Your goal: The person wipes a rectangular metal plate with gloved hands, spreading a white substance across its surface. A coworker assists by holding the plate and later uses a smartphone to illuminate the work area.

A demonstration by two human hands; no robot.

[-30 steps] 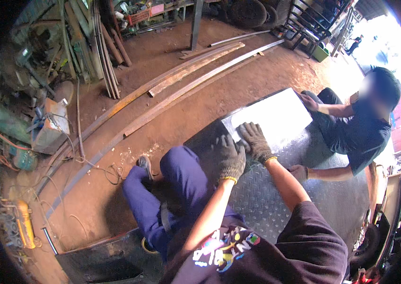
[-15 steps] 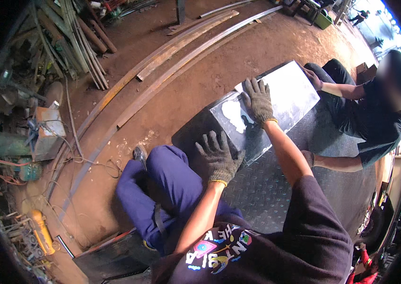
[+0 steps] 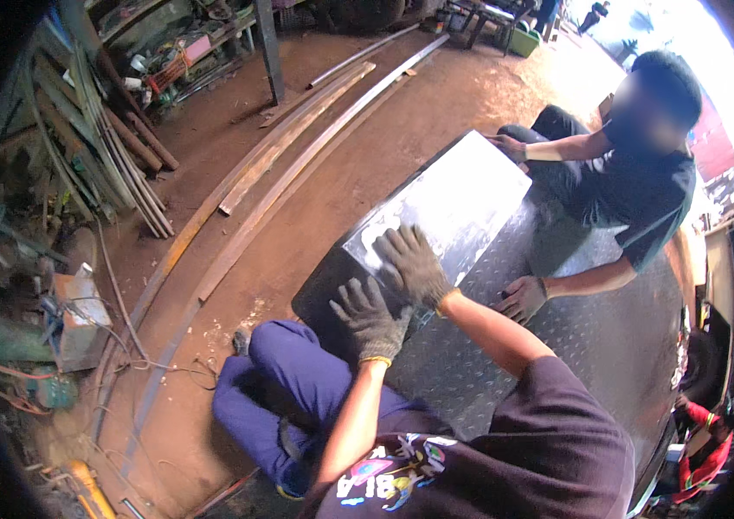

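Observation:
A glossy white rectangular sheet (image 3: 462,195) lies on a black panel with a raised tread pattern (image 3: 505,346). My right hand (image 3: 419,266), in a grey knit glove with a yellow cuff, rests flat on the sheet's near end, fingers spread. Beside it, my left hand (image 3: 373,320), gloved alike, lies with fingers apart at the sheet's near left corner, on or just over the dark panel; contact is unclear. Neither hand grips anything. A co-worker's gloved hand (image 3: 510,147) touches the sheet's far right edge, and their other hand (image 3: 523,299) rests on the panel.
The co-worker (image 3: 644,173) sits across at the right. Long metal bars (image 3: 315,151) lie on the brown dirt floor (image 3: 237,169). At left stand bundled pipes (image 3: 116,147) and a boxy machine (image 3: 81,320) with cables. Another person in red (image 3: 703,445) is at lower right.
My right hand has slid back along the sheet toward me, closer to my left hand. The co-worker's nearer hand now shows fully on the panel. The whole view has shifted.

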